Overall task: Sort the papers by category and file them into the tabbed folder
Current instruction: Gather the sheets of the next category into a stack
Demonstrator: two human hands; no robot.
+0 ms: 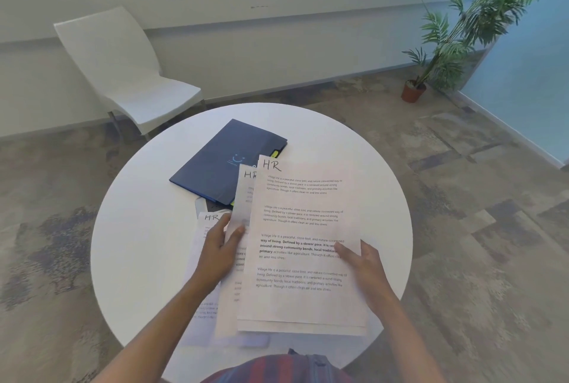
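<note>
- We are looking down at a round white desk (138,228) with our two hands working a fan of printed papers.
- Our right hand (363,262) is pinching the top sheet (301,228) at its right edge, thumb lying on the printed face and fingers tucked behind it.
- That top sheet is headed "HR" in handwriting and is carrying four blocks of printed text; it is lying over the near, right part of the desk.
- Our left hand (220,247) is gripping a second sheet (244,198), also marked "HR", with the thumb on top and the fingers curled along its left edge.
- This second sheet is peeking out from under the left edge of the top sheet.
- A third sheet (204,228), again marked "HR", is lying flat on the desk beneath our left hand and wrist.
- The dark blue tabbed folder (221,161) is lying closed near the middle of the desk, just beyond the papers, with a yellow tab (275,154) showing at its right edge.
- The upper corners of the held sheets are overlapping the folder's near corner.
- A white chair (123,75) is standing beyond the desk on the left, and a potted plant (455,38) is standing by the wall on the right.
</note>
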